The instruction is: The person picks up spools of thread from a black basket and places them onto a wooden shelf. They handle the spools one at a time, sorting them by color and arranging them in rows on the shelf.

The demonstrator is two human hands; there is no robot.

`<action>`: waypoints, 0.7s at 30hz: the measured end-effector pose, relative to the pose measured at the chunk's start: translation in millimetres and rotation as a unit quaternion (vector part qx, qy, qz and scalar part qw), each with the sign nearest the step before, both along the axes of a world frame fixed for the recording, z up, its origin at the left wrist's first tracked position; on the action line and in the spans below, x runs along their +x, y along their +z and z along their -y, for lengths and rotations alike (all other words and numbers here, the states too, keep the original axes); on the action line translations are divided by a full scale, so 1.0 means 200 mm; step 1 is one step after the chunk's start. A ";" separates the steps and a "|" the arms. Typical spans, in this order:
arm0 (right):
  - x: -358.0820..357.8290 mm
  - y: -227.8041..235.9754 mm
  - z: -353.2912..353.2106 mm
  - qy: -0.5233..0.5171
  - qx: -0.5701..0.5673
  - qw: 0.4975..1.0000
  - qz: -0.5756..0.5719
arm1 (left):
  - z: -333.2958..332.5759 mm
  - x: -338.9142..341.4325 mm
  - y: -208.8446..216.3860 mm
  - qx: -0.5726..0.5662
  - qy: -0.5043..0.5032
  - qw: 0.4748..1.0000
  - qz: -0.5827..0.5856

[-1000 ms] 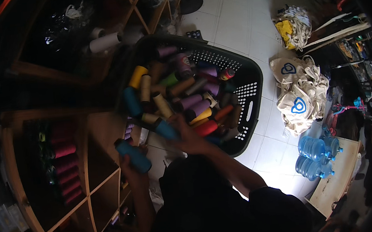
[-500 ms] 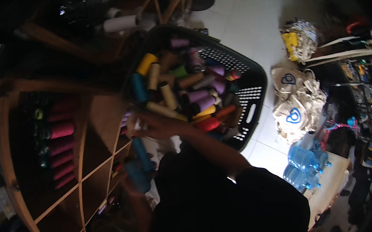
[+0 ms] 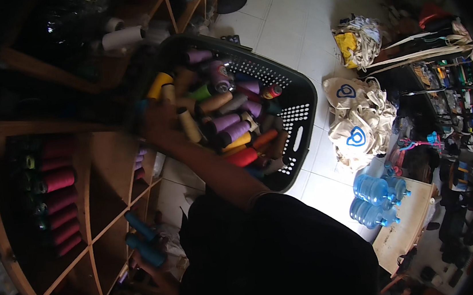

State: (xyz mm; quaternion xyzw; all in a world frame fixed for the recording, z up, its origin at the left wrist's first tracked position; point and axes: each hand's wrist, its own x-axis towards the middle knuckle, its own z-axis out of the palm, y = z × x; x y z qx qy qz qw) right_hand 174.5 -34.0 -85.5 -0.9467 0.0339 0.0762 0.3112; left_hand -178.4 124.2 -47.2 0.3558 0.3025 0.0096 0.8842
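Observation:
Two teal thread spools [image 3: 145,246] are held by my left hand [image 3: 150,267], low in front of the wooden shelf. My right hand [image 3: 159,124] reaches over the left rim of a dark plastic basket [image 3: 307,102], its fingers around a teal spool [image 3: 141,106] that is mostly covered and dim. Thread spools of several colours fill the basket. Beside my right hand lie a yellow spool [image 3: 159,85] and a cream spool [image 3: 189,125]. Purple spools [image 3: 234,132] and a red spool [image 3: 241,157] lie farther right.
A wooden shelf [image 3: 85,203] with compartments stands at the left, with pink and magenta spools [image 3: 58,179] in one. White spools [image 3: 123,38] rest at upper left. Cloth bags [image 3: 360,120] lie on the tiled floor. Blue water bottles [image 3: 371,191] lie by a low board [image 3: 409,227].
My right hand has moved from beside the shelf up to the basket's left side, onto a teal spool. My left hand has moved left and down with its two teal spools. The view has shifted.

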 end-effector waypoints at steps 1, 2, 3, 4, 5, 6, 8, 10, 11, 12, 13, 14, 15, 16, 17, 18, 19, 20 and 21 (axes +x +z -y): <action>0.00 0.01 0.01 0.001 0.025 0.999 0.030 | -0.01 -0.03 -0.03 0.016 0.006 1.000 -0.014; -0.04 0.01 0.05 0.000 0.050 0.997 0.060 | -0.04 -0.05 -0.06 -0.040 0.017 0.999 0.017; -0.06 0.01 0.10 -0.002 0.074 0.993 0.088 | -0.06 -0.06 -0.09 -0.098 0.024 0.994 0.044; -0.07 -0.02 0.12 -0.002 0.172 0.983 0.066 | -0.09 -0.07 -0.13 -0.006 -0.010 1.000 0.018; -0.07 -0.04 0.14 -0.002 0.268 0.963 0.043 | -0.12 -0.09 -0.16 0.087 -0.044 0.995 -0.012; -0.09 -0.07 0.17 -0.002 0.356 0.934 0.016 | 0.02 0.02 -0.02 0.010 0.015 1.000 -0.006; -0.17 0.03 0.25 -0.022 0.454 0.890 -0.035 | 0.03 0.01 -0.02 0.015 0.006 1.000 0.021; -0.22 0.03 0.30 -0.042 0.519 0.846 -0.117 | 0.04 0.00 0.02 0.043 0.009 0.999 0.023; -0.27 0.03 0.33 -0.100 0.556 0.816 -0.122 | 0.05 -0.01 0.04 0.064 0.019 0.998 0.010; -0.32 0.03 0.38 -0.166 0.587 0.783 -0.122 | 0.07 0.05 0.09 0.108 0.013 0.994 0.004; -0.37 0.11 0.41 -0.199 0.682 0.681 -0.177 | 0.10 0.08 0.14 0.156 0.020 0.988 -0.003; -0.40 0.08 0.46 -0.209 0.700 0.659 -0.178 | 0.11 0.11 0.15 0.153 0.009 0.988 -0.007; -0.44 0.17 0.48 -0.153 0.700 0.674 -0.181 | 0.11 0.11 0.15 0.155 0.012 0.988 -0.010; -0.48 0.21 0.51 -0.117 0.705 0.673 -0.191 | 0.11 0.11 0.16 0.160 0.016 0.987 -0.011; -0.53 0.18 0.52 -0.102 0.703 0.672 -0.211 | 0.11 0.10 0.15 0.156 0.004 0.988 -0.003; -0.57 0.21 0.50 -0.084 0.686 0.679 -0.246 | 0.10 0.11 0.13 0.154 -0.004 0.988 0.007; -0.61 0.25 0.47 -0.040 0.675 0.689 -0.261 | 0.09 0.14 0.13 0.119 -0.017 0.992 0.038; -0.64 0.25 0.44 -0.004 0.674 0.678 -0.292 | 0.09 0.17 0.13 0.079 -0.032 0.994 0.072; -0.67 0.25 0.38 0.033 0.667 0.668 -0.329 | 0.08 0.17 0.16 0.082 -0.023 0.994 0.074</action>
